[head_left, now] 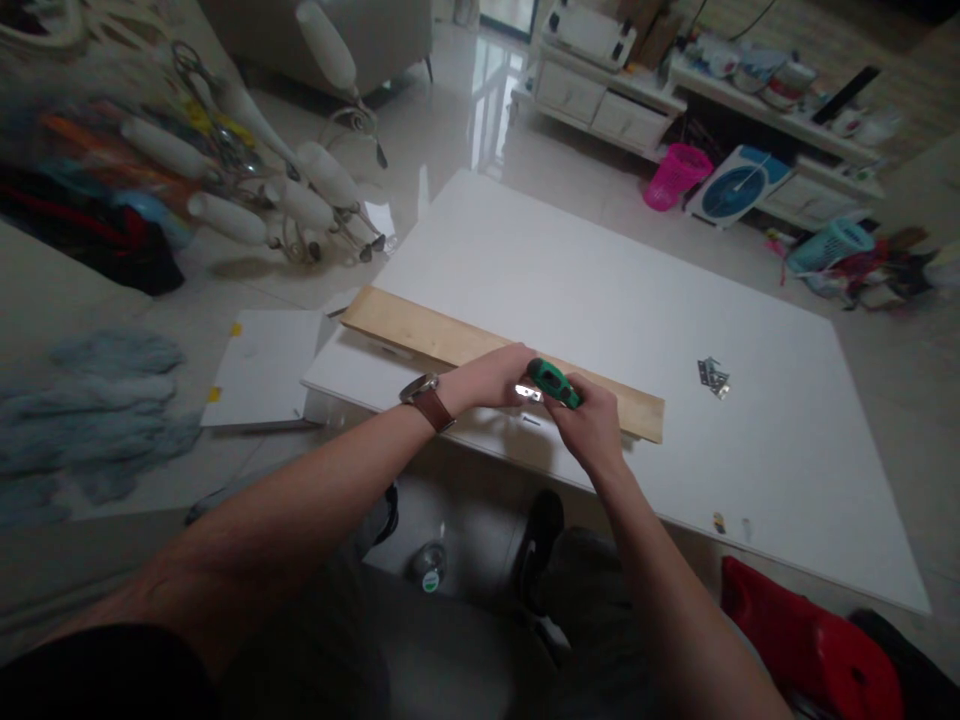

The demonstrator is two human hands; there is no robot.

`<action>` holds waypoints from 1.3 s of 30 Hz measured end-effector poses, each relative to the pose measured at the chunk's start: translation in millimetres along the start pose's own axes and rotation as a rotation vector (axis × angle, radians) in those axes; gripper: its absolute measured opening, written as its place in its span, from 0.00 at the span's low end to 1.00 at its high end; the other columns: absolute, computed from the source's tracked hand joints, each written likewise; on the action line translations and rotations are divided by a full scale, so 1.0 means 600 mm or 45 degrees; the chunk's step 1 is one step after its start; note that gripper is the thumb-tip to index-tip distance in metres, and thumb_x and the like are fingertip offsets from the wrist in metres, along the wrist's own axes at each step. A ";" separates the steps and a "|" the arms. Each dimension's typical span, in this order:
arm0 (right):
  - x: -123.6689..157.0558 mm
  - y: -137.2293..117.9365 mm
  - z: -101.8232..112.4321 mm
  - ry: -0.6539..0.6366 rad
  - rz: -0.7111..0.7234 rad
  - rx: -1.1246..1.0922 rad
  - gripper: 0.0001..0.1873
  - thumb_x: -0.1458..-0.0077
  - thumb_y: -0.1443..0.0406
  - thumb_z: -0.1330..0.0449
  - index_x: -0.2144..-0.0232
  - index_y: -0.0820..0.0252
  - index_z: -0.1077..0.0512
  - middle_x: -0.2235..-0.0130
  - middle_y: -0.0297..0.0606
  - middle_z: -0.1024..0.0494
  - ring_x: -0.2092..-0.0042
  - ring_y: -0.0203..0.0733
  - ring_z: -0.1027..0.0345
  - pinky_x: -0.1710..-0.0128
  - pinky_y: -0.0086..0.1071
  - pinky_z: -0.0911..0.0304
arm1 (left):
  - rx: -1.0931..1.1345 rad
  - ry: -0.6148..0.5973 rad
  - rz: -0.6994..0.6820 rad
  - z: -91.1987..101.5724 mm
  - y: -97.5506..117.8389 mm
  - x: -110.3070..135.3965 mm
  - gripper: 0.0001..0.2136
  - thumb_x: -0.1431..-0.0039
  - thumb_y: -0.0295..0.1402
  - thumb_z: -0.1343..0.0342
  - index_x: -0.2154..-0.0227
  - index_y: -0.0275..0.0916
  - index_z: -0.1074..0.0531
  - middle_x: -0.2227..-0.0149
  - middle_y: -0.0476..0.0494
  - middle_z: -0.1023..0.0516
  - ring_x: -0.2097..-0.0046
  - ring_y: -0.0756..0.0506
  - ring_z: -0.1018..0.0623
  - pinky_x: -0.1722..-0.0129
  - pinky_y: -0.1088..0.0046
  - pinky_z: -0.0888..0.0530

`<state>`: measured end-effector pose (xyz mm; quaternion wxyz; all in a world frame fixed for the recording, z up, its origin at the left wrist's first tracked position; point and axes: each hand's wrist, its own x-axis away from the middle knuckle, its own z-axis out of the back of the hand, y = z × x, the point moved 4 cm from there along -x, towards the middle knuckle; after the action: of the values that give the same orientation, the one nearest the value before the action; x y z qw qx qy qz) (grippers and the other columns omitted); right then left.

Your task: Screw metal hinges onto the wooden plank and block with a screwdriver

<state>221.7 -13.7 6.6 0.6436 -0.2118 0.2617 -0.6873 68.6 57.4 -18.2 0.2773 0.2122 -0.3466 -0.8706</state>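
Around you, a chandelier-like fitting [300,200] lies on the floor to the left, with a smaller white panel [262,365] nearer you and a grey fluffy cloth [97,410] beyond its left side. A red case [814,640] sits off the near right edge, and a clear container [430,567] stands below the near edge, close to your feet. Nearest your work, a small dark piece [531,421] lies just on your side of the wooden board [420,330].

That board runs along the near side of the large white panel [600,270], its left end about level with the panel's left edge. Broad white surface stretches beyond it and to its right, up to the metal brackets [714,378].

Count one board, one green-and-black tool [553,383] and one metal plate [529,393] by your hands; the piled brackets overlap too much to number. Your right hand [589,415] has its fingers curled closed around the tool, above the board's near side. Your left hand [499,375] is at the board beside the plate; you cannot tell whether its fingers grip either.
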 end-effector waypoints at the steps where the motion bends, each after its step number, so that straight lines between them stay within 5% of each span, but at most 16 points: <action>1: 0.003 0.002 0.004 -0.025 0.040 -0.001 0.08 0.47 0.62 0.37 0.68 0.57 0.18 0.74 0.35 0.21 0.70 0.42 0.30 0.67 0.31 0.43 | -0.020 -0.014 -0.007 -0.001 0.000 -0.001 0.07 0.49 0.21 0.37 0.73 0.37 0.28 0.70 0.46 0.23 0.67 0.47 0.28 0.65 0.71 0.35; 8: 0.037 0.070 0.009 -0.340 0.243 0.236 0.17 0.48 0.69 0.35 0.57 0.51 0.14 0.68 0.38 0.13 0.68 0.44 0.22 0.65 0.32 0.39 | -0.052 -0.039 0.000 -0.004 -0.004 -0.002 0.06 0.46 0.23 0.37 0.66 0.37 0.23 0.63 0.41 0.20 0.61 0.45 0.25 0.59 0.69 0.31; 15: 0.068 0.133 -0.014 -0.423 0.299 0.565 0.16 0.46 0.69 0.32 0.58 0.43 0.13 0.63 0.37 0.11 0.64 0.48 0.18 0.64 0.32 0.37 | -0.075 -0.031 0.010 -0.004 -0.005 -0.003 0.09 0.49 0.20 0.39 0.66 0.37 0.23 0.62 0.41 0.20 0.59 0.44 0.25 0.57 0.68 0.31; 26: 0.060 0.135 -0.039 -0.583 0.248 0.834 0.20 0.38 0.67 0.39 0.49 0.42 0.16 0.57 0.38 0.10 0.58 0.48 0.17 0.61 0.32 0.36 | -0.143 -0.067 0.035 -0.003 -0.005 -0.003 0.08 0.48 0.23 0.40 0.64 0.37 0.23 0.60 0.40 0.18 0.58 0.44 0.23 0.56 0.68 0.29; 39: 0.053 0.125 -0.040 -0.546 0.152 0.931 0.22 0.36 0.66 0.43 0.46 0.44 0.17 0.56 0.43 0.11 0.56 0.52 0.17 0.62 0.34 0.36 | -0.159 -0.081 0.048 0.001 0.001 -0.002 0.09 0.48 0.20 0.40 0.64 0.36 0.23 0.60 0.39 0.18 0.57 0.43 0.22 0.55 0.67 0.27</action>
<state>262.0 -45.8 -61.0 0.7550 -0.0922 -0.1272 -0.6366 69.6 58.0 -17.1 0.2950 0.1601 -0.3040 -0.8916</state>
